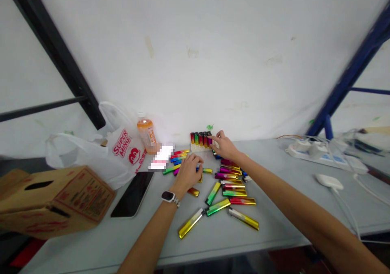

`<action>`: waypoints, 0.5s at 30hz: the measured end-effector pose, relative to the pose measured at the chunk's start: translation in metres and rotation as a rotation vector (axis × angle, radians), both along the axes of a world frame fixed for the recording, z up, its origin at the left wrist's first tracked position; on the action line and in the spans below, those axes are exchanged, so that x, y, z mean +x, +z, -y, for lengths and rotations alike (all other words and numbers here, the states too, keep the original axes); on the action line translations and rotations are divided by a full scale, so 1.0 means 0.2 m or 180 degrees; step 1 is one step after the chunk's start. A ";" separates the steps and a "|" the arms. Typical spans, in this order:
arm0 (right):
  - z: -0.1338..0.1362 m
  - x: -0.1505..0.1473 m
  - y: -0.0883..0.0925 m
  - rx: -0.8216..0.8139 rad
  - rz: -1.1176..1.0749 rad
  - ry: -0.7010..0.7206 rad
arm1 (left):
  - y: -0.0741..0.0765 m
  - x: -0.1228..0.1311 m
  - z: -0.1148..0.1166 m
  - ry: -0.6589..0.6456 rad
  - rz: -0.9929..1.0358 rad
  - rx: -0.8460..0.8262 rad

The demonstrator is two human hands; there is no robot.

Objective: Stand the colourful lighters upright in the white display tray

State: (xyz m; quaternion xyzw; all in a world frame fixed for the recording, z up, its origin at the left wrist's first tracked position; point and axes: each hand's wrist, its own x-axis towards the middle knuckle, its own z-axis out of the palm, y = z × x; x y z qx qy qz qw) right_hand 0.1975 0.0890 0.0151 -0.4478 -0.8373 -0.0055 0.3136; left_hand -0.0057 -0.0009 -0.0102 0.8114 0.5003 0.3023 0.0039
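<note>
Lighters [218,207]: Part Loose, Part Upright in Pale Tray [198,148]

Nearest the front edge of the smooth grey table [219,237], slim lighters lie flat at mixed angles, their glossy metallic bodies shading from gold to silver, green or red. Beyond these, the left hand [191,168] arches over a loose cluster, fingers bent downward (whether they pinch anything cannot be told). Farther back, the right hand [227,148] reaches the tray's right end; thumb and forefinger stand slightly apart at the end upright lighter, apparently touching it, though a firm hold cannot be confirmed. The cream tray carries close-set upright lighters, dark at the top, near the matt, scuffed white wall [198,63].

Step in hand, as judged: setting or steadying a lighter upright. The next move calls for straight alignment and light pressure, avoiding its neighbours.
</note>
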 end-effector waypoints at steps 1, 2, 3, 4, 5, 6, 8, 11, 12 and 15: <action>0.05 -0.01 -0.01 0.0007 -0.0038 -0.0021 | -0.02 -0.01 0.01 -0.0035 0.0039 -0.0046; 0.09 -0.02 -0.01 0.0010 -0.0130 -0.0042 | -0.03 -0.01 0.01 -0.0054 0.0115 -0.0077; 0.14 -0.03 -0.02 -0.0045 -0.0193 0.0000 | -0.05 -0.01 0.00 -0.0060 0.0220 -0.0090; 0.19 -0.04 -0.04 -0.0176 -0.0117 0.0118 | -0.06 -0.01 0.00 -0.0057 0.0340 -0.0082; 0.23 -0.06 -0.05 -0.0329 0.0031 0.0249 | -0.07 -0.01 -0.01 -0.0054 0.0455 -0.0061; 0.26 -0.07 -0.06 -0.0458 0.0198 0.0366 | -0.08 -0.01 -0.02 -0.0055 0.0556 -0.0036; 0.30 -0.09 -0.07 -0.0632 0.0511 0.0515 | -0.08 0.00 -0.03 -0.0055 0.0704 0.0001; 0.30 -0.10 -0.08 -0.0722 0.0718 0.0555 | -0.08 0.00 -0.03 -0.0058 0.0860 0.0051; 0.29 -0.10 -0.08 -0.0744 0.0720 0.0560 | -0.07 0.00 -0.02 -0.0031 0.0906 0.0085; 0.27 -0.08 -0.08 -0.0813 0.0512 0.0528 | -0.05 -0.01 -0.01 0.0149 0.1116 0.0232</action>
